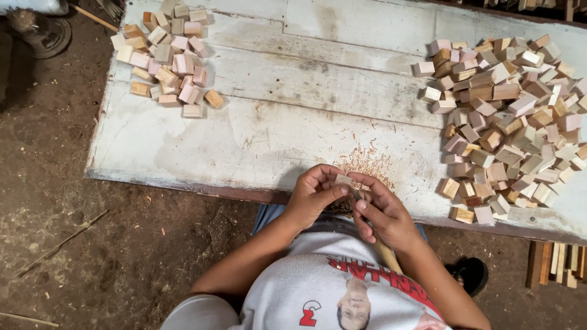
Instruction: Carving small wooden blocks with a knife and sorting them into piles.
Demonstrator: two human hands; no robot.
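Note:
My left hand (312, 197) is closed around a small pale wooden block (343, 179) at the near edge of a worn white board table (275, 122). My right hand (382, 211) grips a tool with a light wooden handle (385, 252), its tip held against the block. A small heap of wood shavings (365, 164) lies on the table just beyond my hands.
A small pile of wooden blocks (168, 58) sits at the table's far left. A much larger pile of similar blocks (510, 119) covers the right side. Thin wooden sticks (556, 264) lie on the dirt floor at the right, below the table's edge.

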